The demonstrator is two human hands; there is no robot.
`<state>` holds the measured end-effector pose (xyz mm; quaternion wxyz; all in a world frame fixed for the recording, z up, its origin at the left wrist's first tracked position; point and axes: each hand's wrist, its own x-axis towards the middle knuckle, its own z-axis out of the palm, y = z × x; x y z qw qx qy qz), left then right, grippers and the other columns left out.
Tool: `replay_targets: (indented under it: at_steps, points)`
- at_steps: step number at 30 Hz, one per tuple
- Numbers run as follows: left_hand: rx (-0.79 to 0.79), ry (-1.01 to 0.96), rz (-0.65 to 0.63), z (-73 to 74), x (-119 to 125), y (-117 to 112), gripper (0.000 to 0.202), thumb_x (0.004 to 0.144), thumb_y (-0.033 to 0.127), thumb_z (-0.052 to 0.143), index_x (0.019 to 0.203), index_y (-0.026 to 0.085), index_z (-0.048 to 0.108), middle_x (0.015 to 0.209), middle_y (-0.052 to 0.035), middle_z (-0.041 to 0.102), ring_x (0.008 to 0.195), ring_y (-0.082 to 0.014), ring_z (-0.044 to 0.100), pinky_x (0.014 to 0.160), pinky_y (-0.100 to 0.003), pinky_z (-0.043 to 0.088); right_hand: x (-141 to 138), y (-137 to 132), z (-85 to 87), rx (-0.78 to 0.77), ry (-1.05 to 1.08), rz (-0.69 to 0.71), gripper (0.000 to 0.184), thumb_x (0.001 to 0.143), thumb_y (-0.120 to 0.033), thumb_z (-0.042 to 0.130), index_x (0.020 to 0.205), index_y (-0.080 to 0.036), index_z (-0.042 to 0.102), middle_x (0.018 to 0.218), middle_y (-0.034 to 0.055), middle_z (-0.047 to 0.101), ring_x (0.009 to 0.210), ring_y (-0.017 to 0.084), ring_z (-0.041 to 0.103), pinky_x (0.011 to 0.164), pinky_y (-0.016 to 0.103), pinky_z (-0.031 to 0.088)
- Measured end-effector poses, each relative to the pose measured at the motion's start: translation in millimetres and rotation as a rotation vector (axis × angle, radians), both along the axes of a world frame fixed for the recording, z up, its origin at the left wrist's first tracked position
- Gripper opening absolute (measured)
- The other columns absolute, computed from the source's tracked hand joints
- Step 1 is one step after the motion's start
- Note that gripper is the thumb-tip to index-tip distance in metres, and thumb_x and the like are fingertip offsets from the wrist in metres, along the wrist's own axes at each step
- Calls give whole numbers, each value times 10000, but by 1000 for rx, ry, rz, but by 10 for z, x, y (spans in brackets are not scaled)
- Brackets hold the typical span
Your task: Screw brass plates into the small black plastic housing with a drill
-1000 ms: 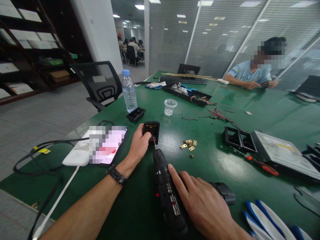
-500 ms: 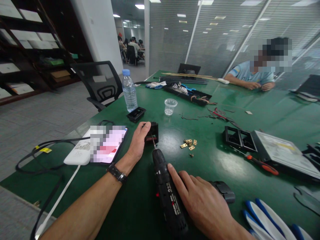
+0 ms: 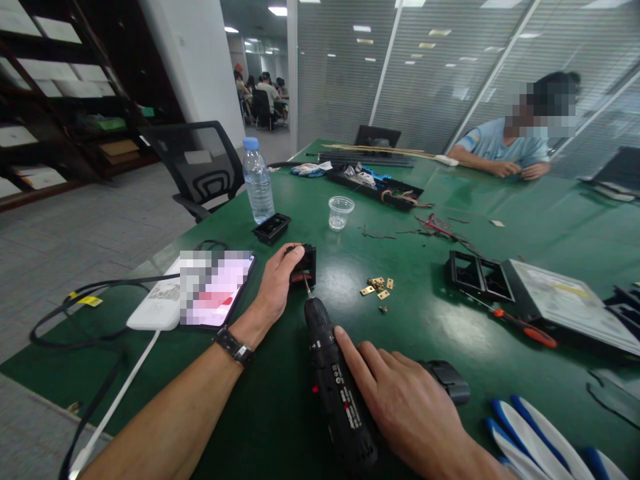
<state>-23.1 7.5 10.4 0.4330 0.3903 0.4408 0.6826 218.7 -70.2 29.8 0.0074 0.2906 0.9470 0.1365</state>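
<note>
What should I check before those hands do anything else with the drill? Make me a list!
1. Left hand holds the small black box: ok.
2. Right hand grips the drill: ok.
3. Drill bit points into the box: ok.
4. Bit's tip sits on a screw: cannot tell, too small to see.
5. Brass-coloured pieces lie apart from the drill: ok.
6. Water bottle has its blue cap on: ok.
</note>
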Motion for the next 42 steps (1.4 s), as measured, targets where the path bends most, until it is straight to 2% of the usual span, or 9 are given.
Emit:
replay_targets:
  at_steps: [6,14,19,25,36,42]
  points:
    - [-6,-1,-3,11,11,-10,346,854,490,603,1040,200,634,1018,-51,626,947,-199,607,696,-284,558,6,8,-2,13,7,-5,795,834,-66,511,1545,-92,156,1004,81,604,712,208,609,600,374,553]
    - [-13,-5,17,38,27,-21,353,829,496,617,1019,198,629,1000,-49,647,915,-200,624,694,-292,559,-10,8,26,7,-11,6,787,828,-58,504,1539,-83,166,967,71,611,710,206,610,610,366,545]
    - [-7,-1,2,30,23,-17,356,839,497,607,1029,195,620,1013,-56,635,950,-208,616,703,-292,560,-1,0,17,3,-18,-2,803,822,-56,511,1542,-92,157,963,66,610,722,204,610,624,356,542]
    - [6,-53,-11,40,39,-6,344,843,495,598,1015,197,589,998,-56,624,966,-221,606,727,-350,581,-7,-1,-3,8,-6,-12,797,835,-64,507,1547,-107,150,969,73,614,716,203,613,622,353,534]
    - [-13,-85,-10,67,43,-15,375,805,500,631,1019,195,595,988,-58,637,946,-219,619,716,-343,577,3,0,0,2,-3,-1,763,856,-71,485,1545,-95,157,1011,86,605,721,212,612,612,381,553]
    - [-7,-59,5,57,29,-12,374,801,464,658,1050,189,610,1037,-69,637,1013,-230,608,746,-337,571,1,1,-1,-1,5,5,766,850,-68,495,1542,-88,167,1014,89,604,727,216,615,617,389,559]
